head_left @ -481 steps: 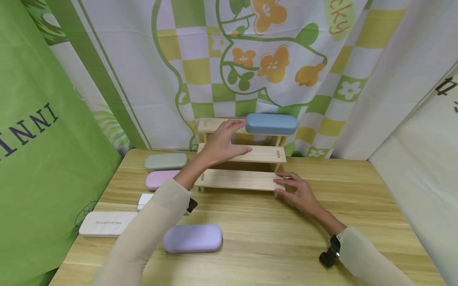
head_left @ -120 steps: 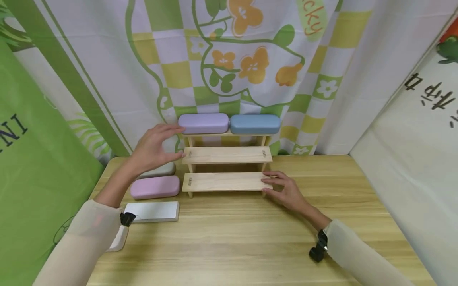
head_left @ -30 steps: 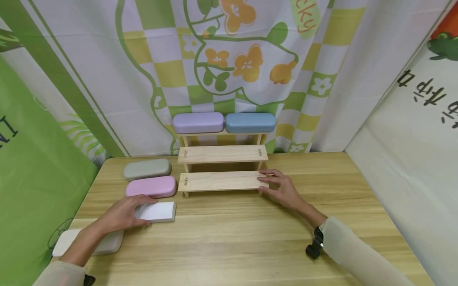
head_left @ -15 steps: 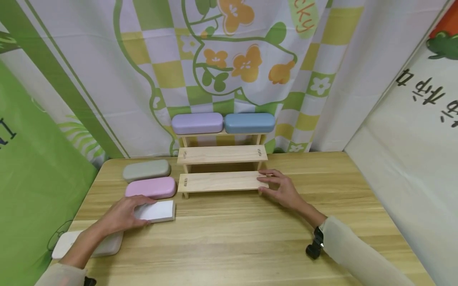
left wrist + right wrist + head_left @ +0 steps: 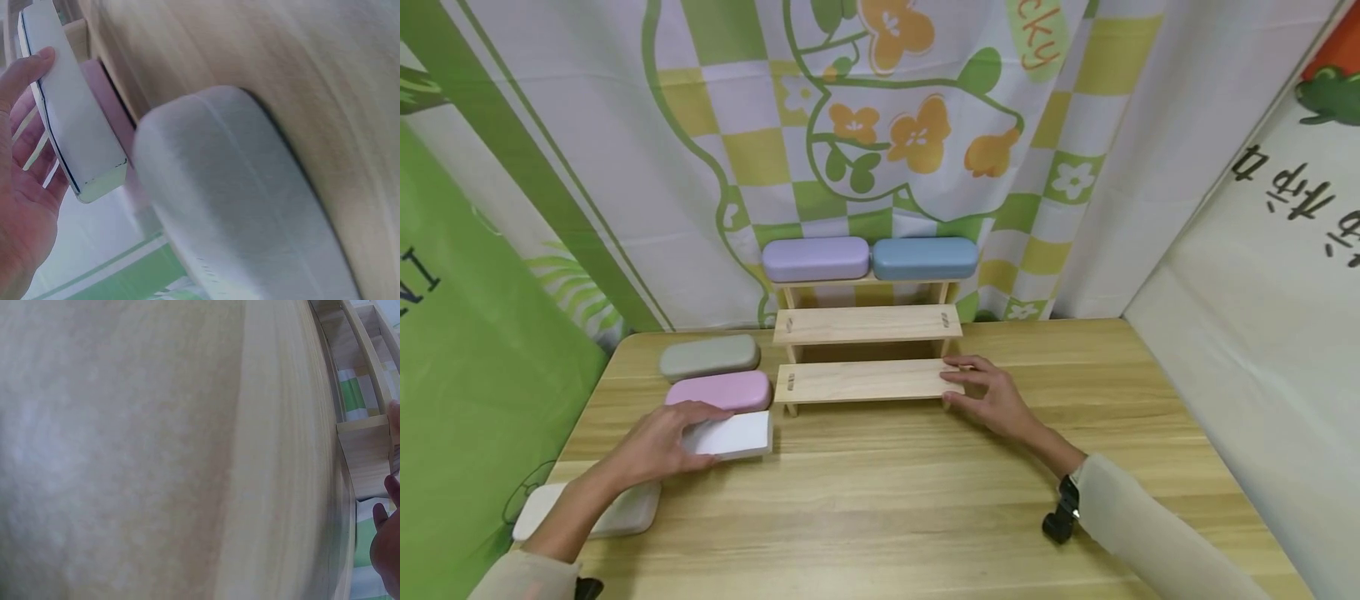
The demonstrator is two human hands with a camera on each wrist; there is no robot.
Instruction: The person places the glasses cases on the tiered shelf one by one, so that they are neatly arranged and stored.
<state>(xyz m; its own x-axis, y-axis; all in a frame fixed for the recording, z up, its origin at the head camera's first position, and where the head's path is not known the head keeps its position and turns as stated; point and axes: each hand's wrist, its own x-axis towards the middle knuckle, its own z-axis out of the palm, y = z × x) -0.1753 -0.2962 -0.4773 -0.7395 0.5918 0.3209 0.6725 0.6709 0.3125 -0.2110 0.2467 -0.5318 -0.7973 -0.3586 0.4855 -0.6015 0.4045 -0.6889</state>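
My left hand [image 5: 651, 446] grips a white oblong box [image 5: 737, 435] across its width, thumb on the near side and fingers on the far side. In the left wrist view the white box [image 5: 75, 94] shows a dark line along its edge and sits tilted, raised off the table. My right hand [image 5: 992, 396] holds the right end of the lowest tier of a three-tier wooden shelf [image 5: 865, 381], thumb at the front edge. On the top tier a lilac glasses case [image 5: 816, 259] and a blue glasses case [image 5: 925, 258] stand side by side.
Left of the shelf lie a grey-green case [image 5: 709, 357] and a pink case [image 5: 722, 390], just behind the left hand. A pale grey case [image 5: 632, 510] lies under the left forearm at the table's [image 5: 880, 517] left edge. A patterned curtain [image 5: 917, 125] hangs behind the shelf.
The lilac case has come onto the top tier beside the blue one. My left hand has since taken hold of the white box and just lifted it slightly. The right hand stays.
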